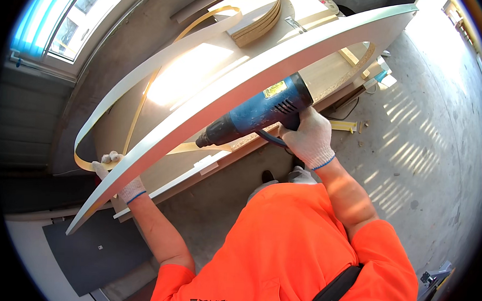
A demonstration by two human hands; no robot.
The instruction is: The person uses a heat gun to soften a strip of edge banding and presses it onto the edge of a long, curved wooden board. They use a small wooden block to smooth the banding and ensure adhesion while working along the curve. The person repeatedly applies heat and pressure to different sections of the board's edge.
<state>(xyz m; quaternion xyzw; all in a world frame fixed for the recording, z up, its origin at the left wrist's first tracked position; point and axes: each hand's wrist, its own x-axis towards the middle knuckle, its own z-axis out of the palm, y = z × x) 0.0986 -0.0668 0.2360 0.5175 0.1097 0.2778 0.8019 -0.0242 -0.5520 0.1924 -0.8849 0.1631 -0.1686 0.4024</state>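
My right hand [311,135], in a white knit glove, is wrapped round the handle of a blue heat gun [259,109]. Its dark nozzle points down and left, beside the curved board. The long curved board [222,93], with a smooth white edge, slants from lower left to upper right. At its lower left part, my gloved left hand [127,188] reaches behind the board, partly hidden by it. Its fingers are bent at a thin edging strip [106,99], white on one face and yellowish on the other, which loops up and away.
Beneath lies a wooden worktable [183,172] with a stack of curved brown boards [260,27] at the far side. A window [85,22] is at upper left. Small offcuts [343,126] lie on the concrete floor [430,126] at right. A dark flat panel [99,246] is at lower left.
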